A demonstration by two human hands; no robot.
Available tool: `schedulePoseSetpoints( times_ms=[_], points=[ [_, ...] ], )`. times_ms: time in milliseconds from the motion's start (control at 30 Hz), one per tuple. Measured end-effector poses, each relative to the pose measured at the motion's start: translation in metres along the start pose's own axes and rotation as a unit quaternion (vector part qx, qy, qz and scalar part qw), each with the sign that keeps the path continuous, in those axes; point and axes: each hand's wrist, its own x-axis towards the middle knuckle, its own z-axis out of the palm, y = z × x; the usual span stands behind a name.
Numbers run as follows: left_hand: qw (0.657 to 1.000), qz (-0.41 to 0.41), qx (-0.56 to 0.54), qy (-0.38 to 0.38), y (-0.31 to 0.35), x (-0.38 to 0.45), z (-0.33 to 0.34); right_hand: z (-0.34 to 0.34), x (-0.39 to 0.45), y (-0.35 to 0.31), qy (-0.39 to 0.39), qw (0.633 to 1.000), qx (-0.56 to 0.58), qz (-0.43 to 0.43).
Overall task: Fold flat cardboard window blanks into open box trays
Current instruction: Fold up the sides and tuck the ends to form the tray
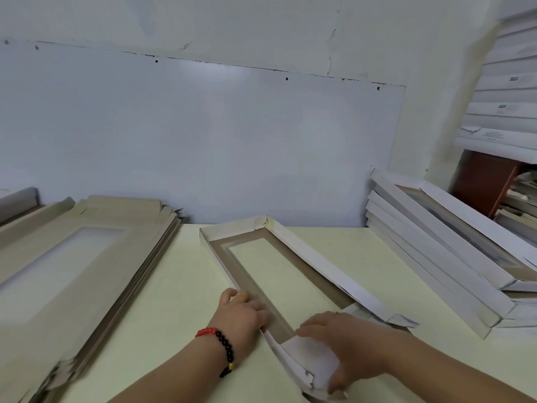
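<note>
Head view, single frame. Pale yellow worktop (180,286) against a white wall.

Work in hand: one long white-and-brown cardboard window tray (290,257), lying diagonally at the middle of the worktop, running from the back edge toward the near edge. Far end wall and right long wall stand up, white faces outward; far corner looks tucked. Left long wall appears low or only part raised. Near end not yet formed: white end flap (308,362) is bent and creased, not locked.

Left hand (241,312), beaded bracelet on the wrist, rests on the tray's left side near the near end, fingers curled over the edge and pressing it. Right hand (348,341) covers the near end flap, fingers laid over it, thumb under its outer edge: grip pinching the flap.

Stock: stack of flat beige cardboard window blanks (87,257) at the left edge of the worktop, many sheets. Done pile: stack of folded white trays (436,257) leaning at the right back corner, several deep.

Judgement: this tray roughly three-quarters folded; near end and left wall remain. Batch well short of done, given the blank stack.
</note>
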Motion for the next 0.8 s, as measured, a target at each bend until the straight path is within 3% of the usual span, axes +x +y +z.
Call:
schedulePoseSetpoints(
  times_ms=[233, 400, 467, 800],
  points=[
    [0.999, -0.043, -0.003, -0.013, -0.007, 0.01, 0.002, 0.002, 0.002, 0.013, 0.003, 0.999, -0.032, 0.011],
    [0.997, -0.067, -0.003, -0.036, -0.009, 0.014, -0.003, 0.004, -0.002, 0.04, 0.016, 0.987, 0.108, 0.12],
    [0.996, -0.078, -0.009, -0.05, -0.008, 0.016, -0.004, 0.003, -0.002, 0.047, 0.023, 0.984, 0.1, 0.144],
    [0.983, -0.148, 0.029, -0.105, 0.002, 0.022, -0.013, -0.001, -0.019, 0.041, -0.015, 0.986, 0.091, 0.141]
  ],
)
